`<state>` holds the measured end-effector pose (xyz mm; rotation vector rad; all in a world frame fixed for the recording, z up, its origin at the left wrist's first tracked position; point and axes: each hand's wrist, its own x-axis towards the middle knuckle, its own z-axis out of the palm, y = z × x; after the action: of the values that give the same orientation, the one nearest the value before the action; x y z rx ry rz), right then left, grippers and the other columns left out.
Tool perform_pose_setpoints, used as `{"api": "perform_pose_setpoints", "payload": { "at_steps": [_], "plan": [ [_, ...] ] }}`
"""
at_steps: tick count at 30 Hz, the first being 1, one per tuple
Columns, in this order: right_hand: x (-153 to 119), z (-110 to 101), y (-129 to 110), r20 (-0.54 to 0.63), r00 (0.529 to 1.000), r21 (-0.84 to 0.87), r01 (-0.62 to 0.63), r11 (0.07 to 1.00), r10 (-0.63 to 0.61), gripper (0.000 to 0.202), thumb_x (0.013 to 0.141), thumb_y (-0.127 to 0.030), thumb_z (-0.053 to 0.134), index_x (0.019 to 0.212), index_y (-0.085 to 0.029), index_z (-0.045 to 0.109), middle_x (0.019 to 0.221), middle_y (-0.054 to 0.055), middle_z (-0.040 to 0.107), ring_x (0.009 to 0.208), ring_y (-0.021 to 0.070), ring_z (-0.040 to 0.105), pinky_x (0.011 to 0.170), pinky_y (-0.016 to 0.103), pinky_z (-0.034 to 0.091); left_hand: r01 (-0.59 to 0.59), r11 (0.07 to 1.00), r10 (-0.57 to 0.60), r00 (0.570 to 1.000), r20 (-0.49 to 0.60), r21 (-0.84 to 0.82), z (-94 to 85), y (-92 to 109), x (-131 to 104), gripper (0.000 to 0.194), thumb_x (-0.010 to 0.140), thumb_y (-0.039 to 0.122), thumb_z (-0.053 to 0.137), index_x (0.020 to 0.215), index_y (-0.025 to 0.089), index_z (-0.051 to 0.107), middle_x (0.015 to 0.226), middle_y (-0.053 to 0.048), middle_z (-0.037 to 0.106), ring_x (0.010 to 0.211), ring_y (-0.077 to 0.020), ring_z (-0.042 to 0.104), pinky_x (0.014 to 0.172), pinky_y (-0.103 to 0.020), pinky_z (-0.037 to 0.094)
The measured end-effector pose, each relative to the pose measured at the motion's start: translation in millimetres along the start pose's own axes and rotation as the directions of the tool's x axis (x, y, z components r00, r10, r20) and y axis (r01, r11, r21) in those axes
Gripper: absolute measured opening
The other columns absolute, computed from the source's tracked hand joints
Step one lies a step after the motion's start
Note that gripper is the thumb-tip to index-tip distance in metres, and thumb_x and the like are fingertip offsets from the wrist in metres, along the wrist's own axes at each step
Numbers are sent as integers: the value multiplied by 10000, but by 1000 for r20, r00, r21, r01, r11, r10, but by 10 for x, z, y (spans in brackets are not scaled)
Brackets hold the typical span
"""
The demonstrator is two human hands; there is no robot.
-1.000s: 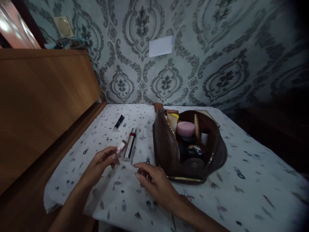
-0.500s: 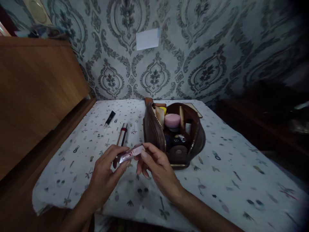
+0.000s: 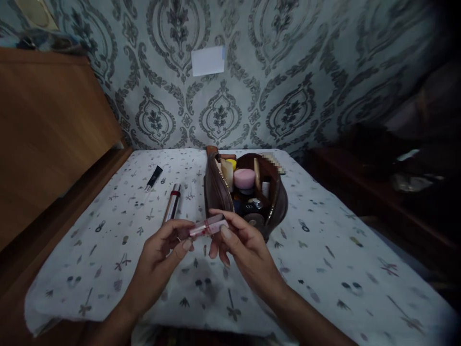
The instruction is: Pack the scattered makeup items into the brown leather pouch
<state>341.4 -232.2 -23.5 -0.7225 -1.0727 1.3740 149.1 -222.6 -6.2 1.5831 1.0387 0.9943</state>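
Between my two hands, above the near middle of the table, lies a small squared pink lip gloss tube, tilted slightly up to the right. My left hand pinches its left end between thumb and fingers. At its right end, my right hand grips with thumb and index finger, the other fingers curled below. Just behind the hands stands an unzipped brown cosmetic bag. Inside it show a pink rounded item, a yellow cap and dark cases. A silver tube with a red band lies beyond my left hand.
A small black-capped tube lies farther back on the left of the patterned tablecloth. Wooden furniture borders the left side. The papered wall rises behind, with a white card on it. Dark furniture stands at right.
The view has shifted a little, so the bag and tubes appear farther left. Both hands still hold the lip gloss tube, now turned closer to level and slightly farther right in view.
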Motion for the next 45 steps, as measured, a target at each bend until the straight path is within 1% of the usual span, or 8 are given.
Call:
{"api": "perform_pose_setpoints", "payload": {
  "at_steps": [6, 12, 14, 19, 23, 29, 36, 45],
  "plan": [
    [-96, -114, -249, -46, 994, -117, 97, 988, -103, 271, 947, -410, 654, 1118, -202, 625, 726, -10, 652, 567, 78, 609, 453, 143, 419, -132, 988, 131, 991, 16, 83, 182, 45, 68, 196, 947, 342, 629, 1131, 283, 655, 978, 22, 698, 868, -119, 658, 782, -192, 525],
    [-110, -350, -696, -150, 952, -423, 182, 888, -266, 262, 948, -384, 643, 1136, -202, 654, 698, -5, 669, 568, 97, 612, 485, 177, 454, -267, 925, 251, 964, 93, 271, 306, 72, 253, 254, 984, 308, 554, 1236, 293, 584, 1048, -11, 688, 896, -141, 670, 727, -207, 540],
    [-50, -485, -835, -160, 921, -557, 213, 803, -355, 278, 941, -370, 644, 1158, -198, 666, 751, 9, 688, 588, 110, 621, 506, 203, 472, -389, 825, 377, 919, 115, 409, 320, 75, 351, 287, 1002, 286, 517, 1287, 297, 552, 1046, -26, 666, 866, -145, 653, 673, -209, 522],
    [190, -780, -1003, -10, 863, -855, 255, 452, -506, 301, 925, -311, 643, 1186, -166, 682, 1009, 68, 731, 816, 168, 679, 686, 268, 511, -611, 432, 634, 729, 259, 663, 374, 68, 623, 381, 1031, 210, 437, 1405, 264, 481, 1057, -68, 590, 897, -174, 617, 698, -256, 488],
    [413, -836, -1037, 115, 918, -939, 226, 261, -381, 245, 936, -236, 618, 1152, -155, 699, 924, 48, 739, 787, 160, 657, 687, 254, 446, -604, 306, 660, 692, 294, 736, 440, 50, 741, 359, 1036, 212, 421, 1385, 222, 507, 1039, -74, 565, 879, -181, 614, 680, -266, 477],
    [760, -846, -1034, 86, 989, -985, 102, 136, -122, 188, 937, -182, 624, 1117, -179, 676, 856, 22, 715, 758, 152, 624, 677, 240, 365, -580, 329, 639, 718, 277, 745, 459, -5, 749, 287, 1043, 245, 405, 1291, 214, 547, 1090, -86, 579, 847, -172, 632, 687, -272, 495],
    [946, -784, -949, 38, 999, -986, 43, -163, 30, 219, 945, -265, 646, 1149, -193, 609, 948, 53, 716, 901, 217, 630, 696, 264, 330, -587, 335, 625, 724, 292, 737, 412, -5, 748, 301, 1031, 231, 416, 1298, 220, 554, 1104, -88, 587, 888, -185, 648, 695, -271, 503],
    [1021, -746, -903, 79, 991, -965, 104, -240, 112, 160, 925, -243, 643, 1080, -213, 622, 999, 49, 733, 955, 234, 664, 677, 279, 329, -596, 332, 620, 722, 307, 731, 388, -28, 740, 307, 1040, 217, 395, 1320, 222, 520, 1103, -87, 576, 908, -184, 640, 693, -275, 500]
  ]
}}
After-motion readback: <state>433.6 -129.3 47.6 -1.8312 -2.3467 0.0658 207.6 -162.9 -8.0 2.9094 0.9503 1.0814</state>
